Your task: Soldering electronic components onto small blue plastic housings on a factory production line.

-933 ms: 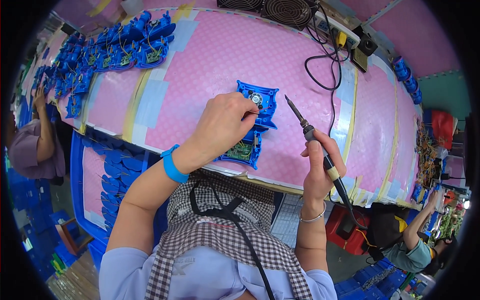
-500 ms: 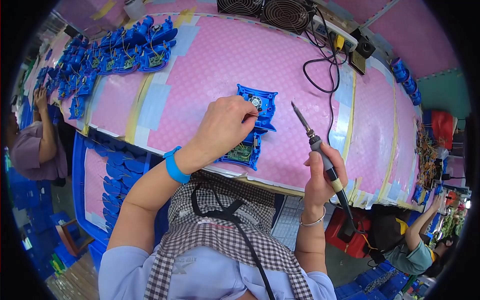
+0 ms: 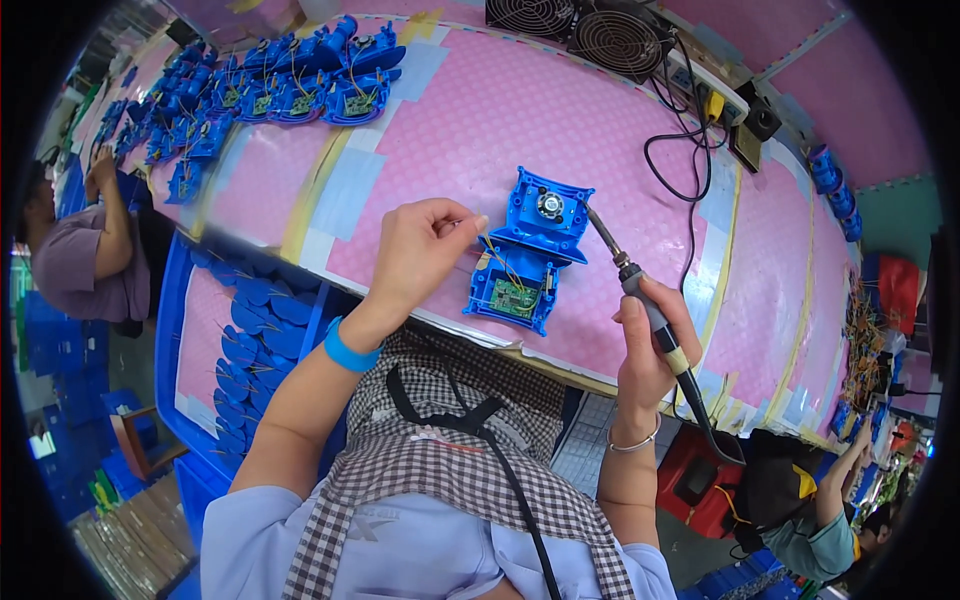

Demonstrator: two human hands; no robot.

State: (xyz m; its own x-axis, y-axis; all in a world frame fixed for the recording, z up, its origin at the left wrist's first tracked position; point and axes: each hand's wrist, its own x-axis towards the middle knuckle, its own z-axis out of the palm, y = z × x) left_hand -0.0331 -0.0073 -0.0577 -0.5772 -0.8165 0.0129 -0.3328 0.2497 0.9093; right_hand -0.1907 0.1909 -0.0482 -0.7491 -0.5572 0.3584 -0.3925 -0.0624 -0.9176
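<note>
An opened blue plastic housing lies on the pink bench in two halves. Its far half (image 3: pixel 568 228) carries a small round speaker (image 3: pixel 551 205); in the near half sits a green circuit board (image 3: pixel 512 297) with thin wires (image 3: pixel 503 262) rising from it. My left hand (image 3: pixel 425 245) is closed in a pinch left of the housing, the wires' ends running to its fingertips. My right hand (image 3: pixel 655 335) grips a soldering iron (image 3: pixel 645 298) like a pen. The iron's tip is beside the far half's right edge; whether they touch I cannot tell.
Rows of similar blue housings (image 3: pixel 300 100) stand far left, where another person (image 3: pixel 85 240) works. A blue tray (image 3: pixel 172 330) of round blue parts is left of me. Fans (image 3: pixel 620 42), a power strip (image 3: pixel 700 80) and cables line the back. Another person (image 3: pixel 825 540) sits at right.
My left hand has drawn leftward off the housing, uncovering the speaker and the wires. The iron's tip has come closer to the far half. The whole view has shifted slightly.
</note>
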